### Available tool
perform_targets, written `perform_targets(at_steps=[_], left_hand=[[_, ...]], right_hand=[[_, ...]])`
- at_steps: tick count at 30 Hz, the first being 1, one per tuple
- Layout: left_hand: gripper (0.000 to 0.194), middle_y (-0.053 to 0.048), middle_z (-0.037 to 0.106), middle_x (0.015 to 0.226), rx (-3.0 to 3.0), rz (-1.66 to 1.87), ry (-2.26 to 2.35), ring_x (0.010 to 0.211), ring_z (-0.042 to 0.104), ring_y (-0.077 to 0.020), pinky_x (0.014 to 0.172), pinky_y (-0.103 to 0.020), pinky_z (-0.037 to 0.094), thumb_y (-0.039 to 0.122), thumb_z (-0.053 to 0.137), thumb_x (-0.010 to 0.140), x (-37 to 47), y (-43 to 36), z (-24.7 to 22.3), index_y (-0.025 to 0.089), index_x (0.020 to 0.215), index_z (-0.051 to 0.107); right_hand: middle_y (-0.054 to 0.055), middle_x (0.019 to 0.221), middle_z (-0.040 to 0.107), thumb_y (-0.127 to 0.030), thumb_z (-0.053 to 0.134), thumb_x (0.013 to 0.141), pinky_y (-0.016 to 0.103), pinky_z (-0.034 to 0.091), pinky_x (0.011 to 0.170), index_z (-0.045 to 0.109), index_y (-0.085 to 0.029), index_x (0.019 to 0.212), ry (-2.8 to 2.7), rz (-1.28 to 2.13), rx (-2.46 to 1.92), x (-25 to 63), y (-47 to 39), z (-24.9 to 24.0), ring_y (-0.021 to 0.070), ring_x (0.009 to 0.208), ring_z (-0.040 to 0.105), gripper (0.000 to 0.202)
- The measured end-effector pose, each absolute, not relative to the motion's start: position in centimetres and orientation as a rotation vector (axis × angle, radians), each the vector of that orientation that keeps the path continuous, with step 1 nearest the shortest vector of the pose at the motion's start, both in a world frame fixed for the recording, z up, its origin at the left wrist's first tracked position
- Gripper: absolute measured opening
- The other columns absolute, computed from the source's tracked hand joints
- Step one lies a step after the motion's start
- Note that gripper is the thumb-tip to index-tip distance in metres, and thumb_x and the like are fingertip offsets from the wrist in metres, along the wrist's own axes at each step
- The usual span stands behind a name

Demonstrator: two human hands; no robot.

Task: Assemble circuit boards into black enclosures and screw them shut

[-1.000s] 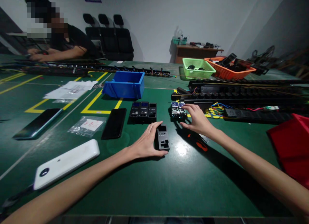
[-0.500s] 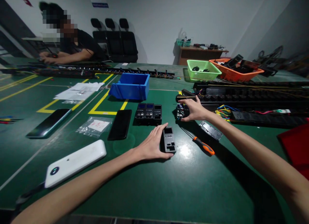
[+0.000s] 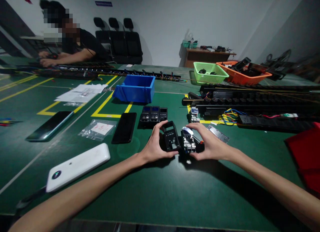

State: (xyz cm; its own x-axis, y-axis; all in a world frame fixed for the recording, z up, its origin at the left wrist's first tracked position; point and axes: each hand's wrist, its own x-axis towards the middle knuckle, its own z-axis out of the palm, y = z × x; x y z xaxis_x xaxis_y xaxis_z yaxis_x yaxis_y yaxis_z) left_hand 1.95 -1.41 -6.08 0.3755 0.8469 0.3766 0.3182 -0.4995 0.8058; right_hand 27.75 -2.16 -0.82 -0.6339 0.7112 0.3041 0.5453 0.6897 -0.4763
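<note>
My left hand (image 3: 157, 143) is closed around a black plastic housing (image 3: 171, 136) with a window and small cut-outs, tilted up off the table. Close by on its right, my right hand (image 3: 210, 142) grips a circuit board (image 3: 188, 140) with a small shiny screen between thumb and fingers. A narrow gap parts the two pieces. Behind them lies another circuit board (image 3: 194, 115). Several assembled black modules (image 3: 153, 116) stand in a row beyond my left hand. A grey cover (image 3: 218, 133) lies past my right hand, which hides most of a screwdriver.
A blue bin (image 3: 136, 89), a black phone (image 3: 124, 128), a plastic bag (image 3: 98, 129) and a white power bank (image 3: 78, 167) are on the left. Long black strips with wires (image 3: 260, 120) fill the right, near green (image 3: 211, 74) and orange baskets (image 3: 245, 77). A person (image 3: 82, 47) sits opposite.
My right hand has come back toward me, bringing a circuit board beside the housing. My left hand has lifted and tilted the housing. Another circuit board behind is now uncovered.
</note>
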Motion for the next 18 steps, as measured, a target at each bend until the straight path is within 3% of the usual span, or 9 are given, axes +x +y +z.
perform_targets(at_steps=[8,12,18], left_hand=[[0.106,-0.013,0.034,0.146,1.849,1.000,0.809,0.121,0.053,-0.0300,0.102,-0.048,0.047,0.034,0.083,0.060,2.1,-1.7,-5.9,0.032,0.142,0.016],[0.109,-0.013,0.040,0.141,1.735,0.979,0.725,0.122,0.054,-0.0300,0.101,-0.046,0.048,0.031,0.082,0.061,2.0,-1.4,-6.2,0.031,0.145,0.012],[0.104,-0.014,0.033,0.145,1.638,1.042,0.679,0.129,0.048,-0.0303,0.106,-0.045,0.044,0.053,0.074,0.065,2.4,-0.5,-6.8,0.030,0.144,0.012]], right_hand=[[0.016,0.137,0.046,-0.034,0.078,0.063,0.054,0.040,0.105,0.033,-0.024,0.141,-2.379,0.503,-1.003,27.1,-5.1,-3.4,0.0348,0.128,0.045,0.091],[0.016,0.138,0.044,-0.033,0.078,0.065,0.052,0.040,0.106,0.031,-0.022,0.142,-2.367,0.540,-1.011,27.0,-5.3,-4.0,0.0338,0.130,0.043,0.091],[0.015,0.146,0.037,-0.031,0.078,0.067,0.052,0.034,0.113,0.028,-0.024,0.144,-2.256,0.606,-1.054,26.3,-5.9,-5.1,0.0327,0.138,0.035,0.092]])
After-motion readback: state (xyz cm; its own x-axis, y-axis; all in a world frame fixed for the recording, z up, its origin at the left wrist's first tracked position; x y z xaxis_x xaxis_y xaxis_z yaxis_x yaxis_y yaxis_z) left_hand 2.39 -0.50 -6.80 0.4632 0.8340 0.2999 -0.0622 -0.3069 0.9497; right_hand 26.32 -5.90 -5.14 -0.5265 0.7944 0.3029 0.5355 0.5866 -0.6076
